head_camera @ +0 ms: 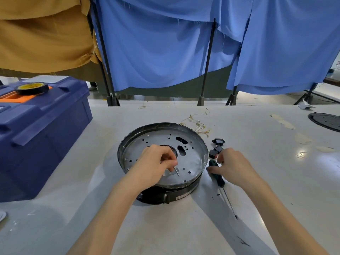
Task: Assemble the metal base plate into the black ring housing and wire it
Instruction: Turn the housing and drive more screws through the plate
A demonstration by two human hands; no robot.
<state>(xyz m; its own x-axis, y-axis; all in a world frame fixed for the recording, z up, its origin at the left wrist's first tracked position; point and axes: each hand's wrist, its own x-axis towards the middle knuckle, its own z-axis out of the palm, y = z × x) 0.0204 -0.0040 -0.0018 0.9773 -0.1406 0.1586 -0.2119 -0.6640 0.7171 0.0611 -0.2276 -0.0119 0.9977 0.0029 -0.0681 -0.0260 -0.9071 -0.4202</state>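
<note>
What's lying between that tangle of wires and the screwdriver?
Three small black plastic parts, on the white table beside the black ring housing. The head view shows them.

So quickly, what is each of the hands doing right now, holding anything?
Left hand: pinching a thin metal pin over the metal base plate.
Right hand: curled round the screwdriver handle.

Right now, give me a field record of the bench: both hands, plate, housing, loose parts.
plate: metal base plate sits inside black ring housing
left hand: pinches thin metal pin over the plate
right hand: grips screwdriver handle; tool lies on table right of housing
wires: loose on table behind housing
black connectors: beside housing, ahead of right hand
toolbox: far left, tape roll on top
</note>
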